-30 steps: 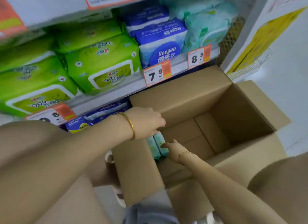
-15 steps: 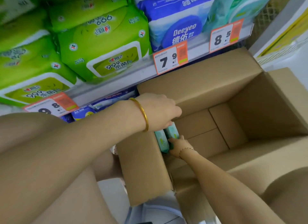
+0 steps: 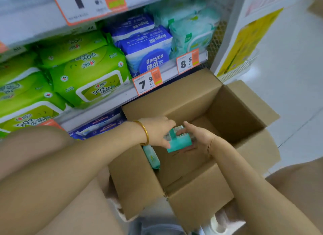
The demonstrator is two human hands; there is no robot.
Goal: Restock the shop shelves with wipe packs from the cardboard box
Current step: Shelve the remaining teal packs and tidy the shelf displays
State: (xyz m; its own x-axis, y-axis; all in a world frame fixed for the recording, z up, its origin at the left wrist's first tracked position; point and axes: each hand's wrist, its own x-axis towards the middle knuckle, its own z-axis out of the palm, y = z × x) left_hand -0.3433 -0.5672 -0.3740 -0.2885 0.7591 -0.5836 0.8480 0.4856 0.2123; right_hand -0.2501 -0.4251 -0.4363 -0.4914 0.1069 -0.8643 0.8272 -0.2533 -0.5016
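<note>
The shelves (image 3: 111,101) look well filled: green packs (image 3: 90,77) on the left, blue packs (image 3: 148,49) in the middle, pale teal packs (image 3: 190,31) at the right end, and dark blue packs (image 3: 97,128) on the lower shelf just beside the box. Judging by that, most of the restocking seems done. The cardboard box (image 3: 232,110) stands open against the shelf front, flaps out, and its bottom is mostly bare cardboard. Only one spare pack (image 3: 151,157) leans on edge against its left wall. A teal wipe pack (image 3: 178,143) is up near the box's mouth, held between both hands — so two packs appear left to place, though the near corner is hidden. The left hand (image 3: 158,131) has its fingers curled over the pack's left end. The right hand (image 3: 197,138) clasps the right end, fingers wrapped round it. A gold bangle (image 3: 145,132) sits on the left wrist.
</note>
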